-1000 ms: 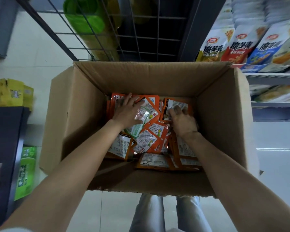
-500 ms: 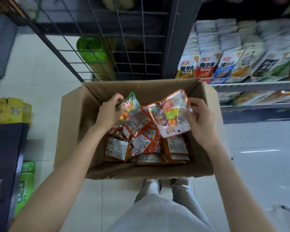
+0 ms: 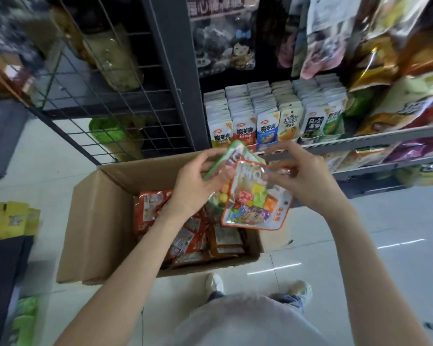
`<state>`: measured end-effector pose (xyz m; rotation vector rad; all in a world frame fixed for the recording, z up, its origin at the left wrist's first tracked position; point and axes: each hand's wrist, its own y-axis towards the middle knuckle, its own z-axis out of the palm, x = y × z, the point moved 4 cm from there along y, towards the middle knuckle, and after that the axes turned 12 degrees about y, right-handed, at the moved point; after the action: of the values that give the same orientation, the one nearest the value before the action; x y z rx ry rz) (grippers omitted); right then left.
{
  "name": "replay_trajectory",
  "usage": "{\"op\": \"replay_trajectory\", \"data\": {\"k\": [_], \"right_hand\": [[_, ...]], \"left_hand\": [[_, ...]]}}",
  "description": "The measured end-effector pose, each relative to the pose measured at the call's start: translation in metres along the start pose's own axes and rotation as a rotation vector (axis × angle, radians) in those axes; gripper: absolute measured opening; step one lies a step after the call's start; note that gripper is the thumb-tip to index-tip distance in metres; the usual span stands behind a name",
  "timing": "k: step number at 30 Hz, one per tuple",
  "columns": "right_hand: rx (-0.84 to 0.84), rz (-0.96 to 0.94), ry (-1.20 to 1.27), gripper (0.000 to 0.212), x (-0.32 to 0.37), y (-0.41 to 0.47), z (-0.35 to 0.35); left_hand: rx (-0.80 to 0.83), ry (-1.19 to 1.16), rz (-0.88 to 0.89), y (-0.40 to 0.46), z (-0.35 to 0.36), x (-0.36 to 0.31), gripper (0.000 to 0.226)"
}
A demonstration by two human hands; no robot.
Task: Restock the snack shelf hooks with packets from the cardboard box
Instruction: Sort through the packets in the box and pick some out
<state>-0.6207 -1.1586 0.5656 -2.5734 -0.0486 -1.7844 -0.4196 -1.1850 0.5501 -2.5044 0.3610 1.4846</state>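
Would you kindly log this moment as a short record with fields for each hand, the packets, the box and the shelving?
left hand: grips the green-edged packet
right hand: pinches the top of the orange-edged candy packet
packets: overlapping, orange-edged one in front, held above the box
cardboard box: open on the floor, orange packets inside
shelf: rows of upright snack pouches
wire rack: behind the box

Single head-worn view, looking forward and down, close above cardboard box (image 3: pixel 105 221), shelving ahead
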Motion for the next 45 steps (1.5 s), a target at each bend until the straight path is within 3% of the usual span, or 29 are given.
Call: {"op": "replay_trajectory", "data": {"k": [3, 5, 8, 11, 15, 18, 21, 24, 30, 34, 39, 45], "right_hand": [[-0.033, -0.052, -0.114, 0.043, -0.005, -0.011, -0.047], [-0.174, -0.085, -0.012, 0.045, -0.015, -0.022, -0.089], [-0.296, -0.02, 0.197, 0.055, -0.046, -0.046, -0.156], [-0.249, 0.128, 0.3, 0.064, -0.082, -0.075, -0.202], [-0.359, 0.226, 0.48, 0.036, -0.111, -0.098, -0.249], [-0.47, 0.24, 0.684, 0.033, -0.124, -0.103, -0.279], [-0.702, 0.233, 0.889, 0.03, -0.136, -0.105, -0.305], [-0.844, 0.163, 0.971, 0.027, -0.139, -0.101, -0.329], [-0.512, -0.029, 0.615, 0.033, -0.123, -0.07, -0.365], [-0.489, -0.18, 0.374, 0.034, -0.113, -0.035, -0.401], [-0.535, -0.202, 0.319, 0.035, -0.114, 0.011, -0.45], [-0.429, -0.262, 0.375, 0.047, -0.112, 0.055, -0.475]], "left_hand": [[0.024, 0.128, 0.065, 0.006, 0.046, -0.037, 0.052], [-0.057, 0.173, 0.082, 0.013, 0.077, -0.059, 0.059], [-0.169, 0.072, 0.034, 0.019, 0.126, -0.088, 0.026], [-0.21, -0.014, -0.001, 0.022, 0.174, -0.117, 0.023], [-0.183, -0.06, -0.02, 0.031, 0.232, -0.147, 0.023], [-0.175, -0.134, -0.021, 0.037, 0.266, -0.169, 0.026], [-0.131, -0.224, -0.011, 0.046, 0.292, -0.187, 0.026], [-0.076, -0.287, -0.031, 0.061, 0.317, -0.199, 0.028], [-0.191, -0.42, -0.054, 0.109, 0.347, -0.224, 0.039], [-0.208, -0.357, 0.013, 0.146, 0.355, -0.239, 0.043], [-0.241, -0.19, 0.175, 0.192, 0.364, -0.273, 0.037], [-0.332, -0.192, 0.155, 0.222, 0.366, -0.278, 0.028]]}}
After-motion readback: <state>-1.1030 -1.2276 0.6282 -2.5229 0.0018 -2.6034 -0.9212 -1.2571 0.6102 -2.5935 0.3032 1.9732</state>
